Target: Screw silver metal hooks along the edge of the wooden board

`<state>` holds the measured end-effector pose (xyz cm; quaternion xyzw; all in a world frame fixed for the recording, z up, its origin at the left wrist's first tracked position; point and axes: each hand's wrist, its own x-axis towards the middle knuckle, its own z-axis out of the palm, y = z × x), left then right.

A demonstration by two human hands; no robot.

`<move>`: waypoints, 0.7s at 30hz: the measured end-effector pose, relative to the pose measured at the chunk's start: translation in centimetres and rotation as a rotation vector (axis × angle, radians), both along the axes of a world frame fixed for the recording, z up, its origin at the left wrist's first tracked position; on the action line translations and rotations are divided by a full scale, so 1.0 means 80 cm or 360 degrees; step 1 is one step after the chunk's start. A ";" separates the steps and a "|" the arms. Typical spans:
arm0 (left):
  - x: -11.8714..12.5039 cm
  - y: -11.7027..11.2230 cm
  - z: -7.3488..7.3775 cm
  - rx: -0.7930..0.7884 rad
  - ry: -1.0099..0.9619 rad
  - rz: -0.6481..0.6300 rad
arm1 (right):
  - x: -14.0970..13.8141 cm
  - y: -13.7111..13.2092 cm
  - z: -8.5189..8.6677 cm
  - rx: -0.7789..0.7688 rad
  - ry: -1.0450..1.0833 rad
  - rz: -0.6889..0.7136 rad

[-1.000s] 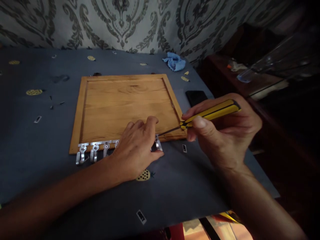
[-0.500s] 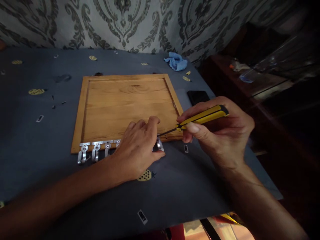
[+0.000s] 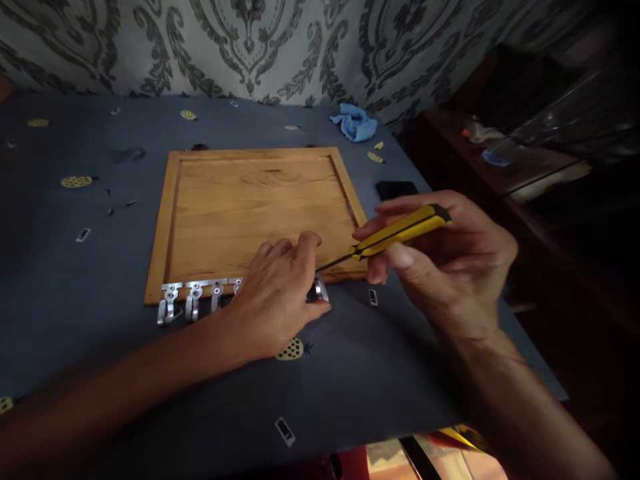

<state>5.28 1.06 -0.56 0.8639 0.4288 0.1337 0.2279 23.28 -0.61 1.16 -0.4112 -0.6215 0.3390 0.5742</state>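
Note:
A wooden board with a raised frame lies flat on the table. Along its near edge runs a silver metal hook rail with several double hooks, screws showing in them. My left hand bears down on the rail's right part, thumb by the end hook, fingers bent over the board's edge and hiding the middle hooks. In my right hand is a screwdriver with a yellow and black handle, held by the fingertips and tilted. Its shaft reaches down to the rail's right end; my left hand hides the tip.
Small dark screws lie on the grey patterned tablecloth at left. A blue cloth sits at the back right, and a black phone-like object is behind my right hand. A dark wooden surface stands to the right.
My right hand has shifted slightly right, its fingers and thumb looser around the screwdriver handle, which has turned a little. The left hand keeps its place on the rail.

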 end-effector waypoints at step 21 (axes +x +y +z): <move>0.000 0.000 0.001 0.0017 0.0043 -0.0028 | 0.000 0.000 -0.006 0.0134 0.0084 -0.0168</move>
